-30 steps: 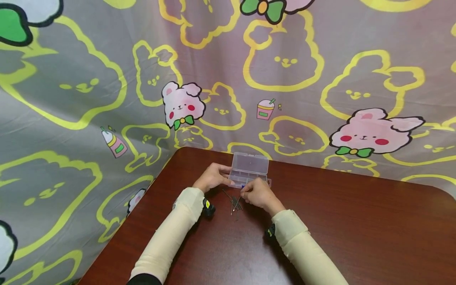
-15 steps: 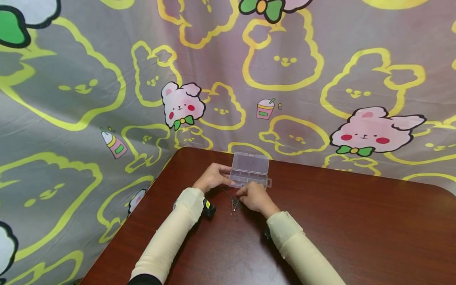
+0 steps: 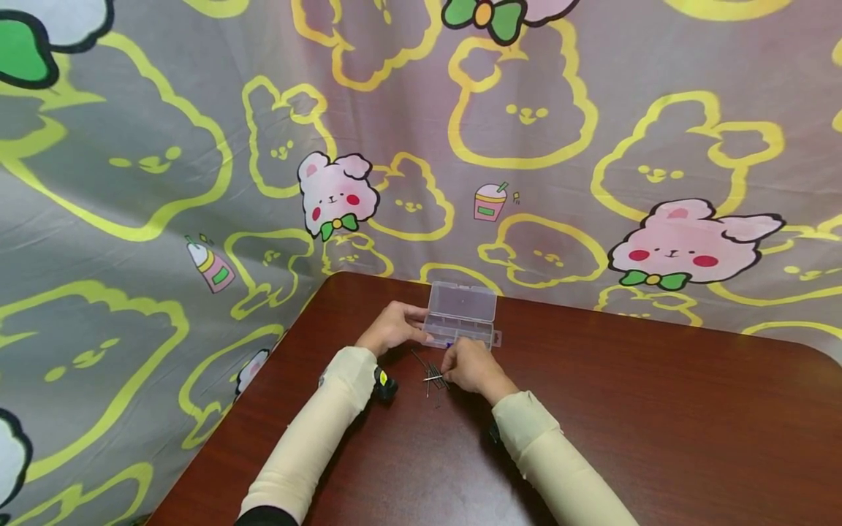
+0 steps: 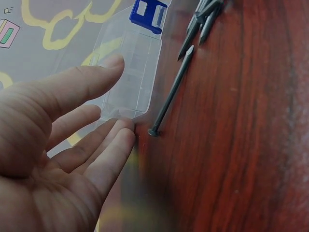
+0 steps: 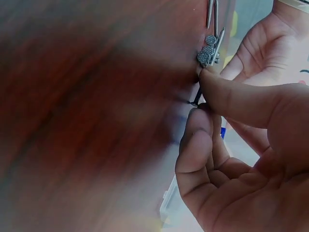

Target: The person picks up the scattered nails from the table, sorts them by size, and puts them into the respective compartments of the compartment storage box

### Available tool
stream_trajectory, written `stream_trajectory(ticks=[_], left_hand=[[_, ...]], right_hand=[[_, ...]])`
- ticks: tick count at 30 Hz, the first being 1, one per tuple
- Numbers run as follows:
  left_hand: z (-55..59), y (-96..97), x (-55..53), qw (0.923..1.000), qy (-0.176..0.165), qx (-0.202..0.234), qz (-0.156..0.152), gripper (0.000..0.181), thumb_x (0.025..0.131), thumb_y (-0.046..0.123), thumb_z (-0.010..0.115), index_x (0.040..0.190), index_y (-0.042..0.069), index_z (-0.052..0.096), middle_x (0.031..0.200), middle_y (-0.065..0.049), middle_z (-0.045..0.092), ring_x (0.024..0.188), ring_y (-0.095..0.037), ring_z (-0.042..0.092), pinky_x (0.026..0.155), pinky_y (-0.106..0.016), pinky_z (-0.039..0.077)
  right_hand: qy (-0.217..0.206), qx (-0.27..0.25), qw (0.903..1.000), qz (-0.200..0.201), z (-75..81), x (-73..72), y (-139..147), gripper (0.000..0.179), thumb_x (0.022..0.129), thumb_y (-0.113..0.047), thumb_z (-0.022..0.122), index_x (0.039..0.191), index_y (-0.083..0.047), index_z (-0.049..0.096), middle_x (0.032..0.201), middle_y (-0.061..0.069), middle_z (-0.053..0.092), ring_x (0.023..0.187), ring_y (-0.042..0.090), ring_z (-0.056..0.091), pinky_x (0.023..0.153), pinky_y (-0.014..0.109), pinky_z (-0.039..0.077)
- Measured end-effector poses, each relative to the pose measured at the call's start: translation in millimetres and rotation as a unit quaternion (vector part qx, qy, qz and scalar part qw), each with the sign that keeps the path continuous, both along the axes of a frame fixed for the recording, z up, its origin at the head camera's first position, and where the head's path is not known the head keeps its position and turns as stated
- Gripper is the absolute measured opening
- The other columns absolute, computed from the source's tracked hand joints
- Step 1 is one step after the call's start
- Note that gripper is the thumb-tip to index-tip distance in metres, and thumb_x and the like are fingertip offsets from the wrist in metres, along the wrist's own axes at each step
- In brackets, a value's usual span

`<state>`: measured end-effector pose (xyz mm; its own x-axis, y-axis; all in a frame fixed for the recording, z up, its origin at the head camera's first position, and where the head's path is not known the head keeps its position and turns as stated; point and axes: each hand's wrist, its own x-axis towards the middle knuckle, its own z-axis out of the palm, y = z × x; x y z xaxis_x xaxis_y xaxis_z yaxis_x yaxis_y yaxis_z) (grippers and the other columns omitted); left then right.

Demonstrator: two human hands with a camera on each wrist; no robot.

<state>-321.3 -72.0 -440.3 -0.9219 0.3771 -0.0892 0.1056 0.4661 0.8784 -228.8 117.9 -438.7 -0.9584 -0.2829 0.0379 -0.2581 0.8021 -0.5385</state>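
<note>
A clear plastic compartment box (image 3: 463,302) stands at the back of the table with its lid raised. My left hand (image 3: 395,327) is at its left end; in the left wrist view the thumb lies across the clear wall (image 4: 137,72) and the loosely extended fingers meet its corner. My right hand (image 3: 473,365), in front of the box, pinches a nail (image 5: 218,44) between thumb and index finger, its shaft pointing left in the head view. A small pile of nails (image 3: 430,371) lies on the table beside these fingertips. One nail (image 4: 171,94) lies nearest the left hand.
A blue latch (image 4: 148,14) shows on the box front. The dark red-brown table (image 3: 645,409) extends right and forward. Patterned grey cloth (image 3: 408,109) hangs behind and to the left. Black wrist devices (image 3: 385,384) sit at the cuffs.
My right hand has dropped slightly toward the nail pile, and a nail now sticks out leftward from its fingertips. The left hand and the box have stayed in place.
</note>
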Motion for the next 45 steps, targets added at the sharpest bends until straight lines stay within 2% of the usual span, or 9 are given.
stream_trajectory(ticks=[7, 12, 15, 20, 26, 29, 36, 45], left_hand=[[-1.8, -0.6, 0.6, 1.0000, 0.000, 0.000, -0.002, 0.063, 0.075, 0.008, 0.090, 0.133, 0.003, 0.066, 0.129, -0.012, 0.066, 0.105, -0.022, 0.067, 0.082, -0.034, 0.055], [-3.2, -0.9, 1.1, 1.0000, 0.002, -0.006, 0.001, 0.063, 0.075, 0.009, 0.090, 0.133, 0.004, 0.066, 0.128, -0.011, 0.066, 0.105, -0.022, 0.067, 0.084, -0.035, 0.055], [-4.0, -0.8, 0.6, 1.0000, 0.004, -0.008, 0.003, 0.063, 0.075, 0.010, 0.091, 0.133, 0.005, 0.067, 0.127, -0.010, 0.067, 0.105, -0.022, 0.067, 0.083, -0.035, 0.055], [-6.5, -0.5, -1.5, 0.9999, 0.010, -0.006, 0.002, 0.062, 0.074, 0.010, 0.091, 0.132, 0.004, 0.067, 0.122, -0.010, 0.069, 0.102, -0.020, 0.068, 0.082, -0.034, 0.055], [-6.9, -0.5, -0.8, 0.9999, 0.015, -0.007, 0.003, 0.062, 0.074, 0.010, 0.091, 0.131, 0.004, 0.067, 0.123, -0.010, 0.069, 0.103, -0.021, 0.067, 0.083, -0.034, 0.055], [-6.3, -0.5, -0.4, 0.9999, 0.016, -0.006, 0.003, 0.062, 0.074, 0.010, 0.091, 0.131, 0.004, 0.067, 0.121, -0.010, 0.070, 0.102, -0.021, 0.068, 0.083, -0.033, 0.055], [-4.5, -1.0, 0.6, 0.9998, 0.018, -0.009, 0.000, 0.063, 0.074, 0.010, 0.091, 0.132, 0.003, 0.067, 0.123, -0.012, 0.069, 0.102, -0.022, 0.069, 0.083, -0.034, 0.055], [-2.5, 0.1, 0.5, 0.9999, 0.012, -0.005, 0.002, 0.063, 0.075, 0.008, 0.090, 0.132, 0.001, 0.066, 0.116, -0.013, 0.071, 0.100, -0.022, 0.069, 0.081, -0.034, 0.056]], right_hand=[[-0.010, -0.012, 0.9999, 0.000, -1.1, 2.0, 2.1, 0.018, 0.078, -0.006, 0.083, 0.068, -0.018, 0.074, 0.066, -0.012, 0.065, 0.080, 0.019, 0.060, 0.082, 0.045, 0.050], [-0.036, -0.051, 0.9980, 0.005, -0.4, 2.3, 4.6, 0.016, 0.079, -0.005, 0.081, 0.069, -0.014, 0.074, 0.068, -0.009, 0.065, 0.072, 0.015, 0.057, 0.073, 0.038, 0.049], [-0.060, -0.095, 0.9937, 0.004, 0.1, 2.1, 7.2, 0.012, 0.079, -0.003, 0.079, 0.071, -0.010, 0.075, 0.067, -0.006, 0.065, 0.066, 0.013, 0.055, 0.064, 0.032, 0.047], [-0.109, -0.181, 0.9774, 0.007, 0.1, 2.1, 11.8, 0.008, 0.082, 0.002, 0.075, 0.075, -0.001, 0.075, 0.061, -0.001, 0.062, 0.057, 0.012, 0.054, 0.053, 0.027, 0.045], [-0.170, -0.251, 0.9528, 0.015, 1.8, 1.6, 18.1, 0.004, 0.087, 0.004, 0.073, 0.086, 0.007, 0.075, 0.066, 0.006, 0.065, 0.061, 0.014, 0.059, 0.056, 0.030, 0.051], [-0.181, -0.264, 0.9471, 0.020, 2.6, 0.4, 21.6, 0.006, 0.089, 0.005, 0.072, 0.089, 0.010, 0.074, 0.067, 0.006, 0.066, 0.061, 0.014, 0.059, 0.057, 0.029, 0.052], [-0.211, -0.309, 0.9273, 0.016, 5.9, -3.1, 26.8, 0.011, 0.092, 0.007, 0.068, 0.097, 0.015, 0.072, 0.071, 0.008, 0.068, 0.060, 0.013, 0.061, 0.058, 0.028, 0.053], [-0.204, -0.343, 0.9167, -0.003, 12.3, -6.1, 35.4, 0.012, 0.087, 0.008, 0.071, 0.097, 0.013, 0.075, 0.076, 0.013, 0.072, 0.060, 0.015, 0.063, 0.058, 0.029, 0.053]])
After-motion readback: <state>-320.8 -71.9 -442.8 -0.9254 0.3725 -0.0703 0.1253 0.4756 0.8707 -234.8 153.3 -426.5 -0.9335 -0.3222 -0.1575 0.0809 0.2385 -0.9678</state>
